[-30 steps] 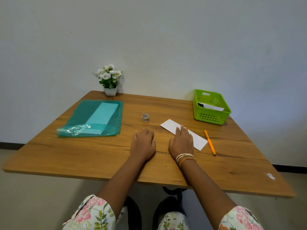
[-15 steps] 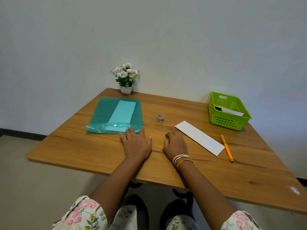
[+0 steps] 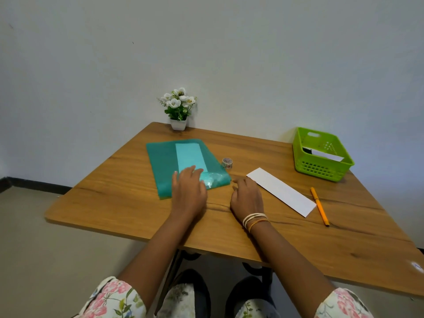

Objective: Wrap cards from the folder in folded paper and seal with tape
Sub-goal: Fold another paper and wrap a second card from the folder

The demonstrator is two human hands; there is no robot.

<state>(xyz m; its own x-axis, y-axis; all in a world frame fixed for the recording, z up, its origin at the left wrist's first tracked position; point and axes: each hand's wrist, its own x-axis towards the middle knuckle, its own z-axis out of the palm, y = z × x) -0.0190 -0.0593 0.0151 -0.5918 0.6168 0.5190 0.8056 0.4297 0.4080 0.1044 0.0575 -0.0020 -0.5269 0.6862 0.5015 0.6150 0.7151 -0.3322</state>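
Observation:
A teal translucent folder (image 3: 163, 161) lies on the wooden table (image 3: 119, 203), with a pale card or sheet (image 3: 189, 156) showing through it. My left hand (image 3: 189, 191) rests flat on the folder's near edge, fingers spread, holding nothing. My right hand (image 3: 246, 197) lies on the bare wood just right of the folder, fingers loosely curled, empty. A long white folded paper strip (image 3: 282, 191) lies to the right of that hand. A small roll of patterned tape (image 3: 227, 163) stands beside the folder's right edge.
An orange pen (image 3: 319, 205) lies right of the paper strip. A green plastic basket (image 3: 321, 154) holding white paper stands at the back right. A small white pot of flowers (image 3: 178, 111) stands at the back edge by the wall.
My left hand has slid left and forward onto the folder's near edge. My right hand left the paper strip and moved left onto the wood. The view has turned leftward.

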